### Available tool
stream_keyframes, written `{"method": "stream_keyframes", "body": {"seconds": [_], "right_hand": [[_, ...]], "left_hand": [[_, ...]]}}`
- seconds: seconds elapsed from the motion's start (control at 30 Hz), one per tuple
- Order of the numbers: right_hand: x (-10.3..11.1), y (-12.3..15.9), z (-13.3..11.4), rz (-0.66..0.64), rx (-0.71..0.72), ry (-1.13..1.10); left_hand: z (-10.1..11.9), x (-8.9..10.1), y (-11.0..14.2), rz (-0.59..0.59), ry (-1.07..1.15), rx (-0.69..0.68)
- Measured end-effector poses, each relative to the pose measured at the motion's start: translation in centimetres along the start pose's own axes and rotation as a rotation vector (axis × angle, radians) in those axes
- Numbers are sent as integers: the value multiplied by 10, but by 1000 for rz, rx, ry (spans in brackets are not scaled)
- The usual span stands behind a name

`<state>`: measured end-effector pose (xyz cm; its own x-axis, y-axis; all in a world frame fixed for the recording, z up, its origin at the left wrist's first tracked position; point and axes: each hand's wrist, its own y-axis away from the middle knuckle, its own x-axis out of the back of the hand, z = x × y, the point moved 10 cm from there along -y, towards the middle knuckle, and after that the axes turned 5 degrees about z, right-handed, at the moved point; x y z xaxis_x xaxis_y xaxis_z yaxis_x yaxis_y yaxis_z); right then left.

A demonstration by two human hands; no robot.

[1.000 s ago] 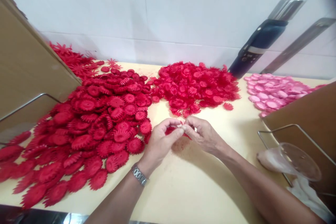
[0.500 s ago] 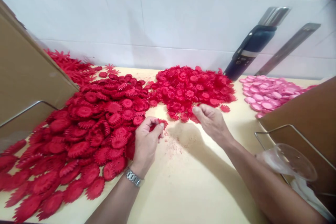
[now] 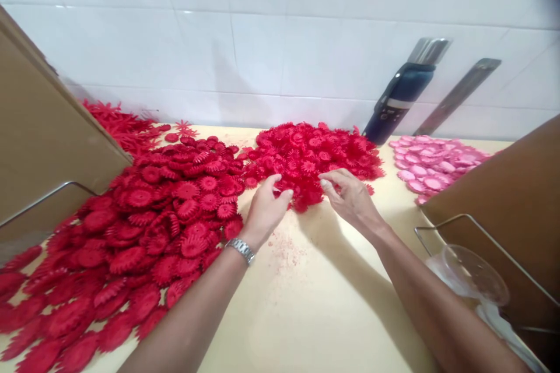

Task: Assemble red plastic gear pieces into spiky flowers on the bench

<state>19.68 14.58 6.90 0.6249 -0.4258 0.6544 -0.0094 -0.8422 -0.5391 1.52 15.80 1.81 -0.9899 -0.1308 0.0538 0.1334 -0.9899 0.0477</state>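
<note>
My left hand [image 3: 269,207], with a metal watch [image 3: 240,249] on its wrist, is at the near left edge of the middle pile of small red flower-shaped pieces [image 3: 319,148]. Its thumb and forefinger are apart, and I see nothing between them. My right hand [image 3: 352,201] is at the near right edge of that pile, thumb and forefinger slightly parted, with no piece visible in them. Red pieces show between the two hands. A larger heap of serrated red flower discs [image 3: 140,198] spreads out to the left of my left hand.
Pink discs [image 3: 433,160] lie at the right beside a brown box [image 3: 503,186]. A dark bottle [image 3: 398,96] and a metal strip [image 3: 459,93] lean by the tiled wall. Another box [image 3: 52,111] stands left. A clear plastic lid [image 3: 475,274] is at the lower right.
My left hand has moved right and forward from the left heap to the middle pile; the red piece in its fingers no longer shows there. My right hand's fingers have parted slightly.
</note>
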Motion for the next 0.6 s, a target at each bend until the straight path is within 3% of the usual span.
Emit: {"method": "stream_keyframes", "body": {"seconds": [0.1, 0.23, 0.33, 0.43, 0.6], "right_hand": [[-1, 4, -8, -68, -51, -126], [-32, 18, -38, -257, -62, -372], [-60, 31, -64, -381, -6, -365], [-78, 38, -73, -461, -10, -331], [-81, 44, -80, -518, 59, -390]], "left_hand": [[-12, -2, 21, -128, 285, 218], [-16, -5, 51, -237, 595, 400], [-19, -5, 60, -219, 686, 427], [-23, -7, 63, -219, 720, 408], [-31, -5, 62, -209, 744, 340]]}}
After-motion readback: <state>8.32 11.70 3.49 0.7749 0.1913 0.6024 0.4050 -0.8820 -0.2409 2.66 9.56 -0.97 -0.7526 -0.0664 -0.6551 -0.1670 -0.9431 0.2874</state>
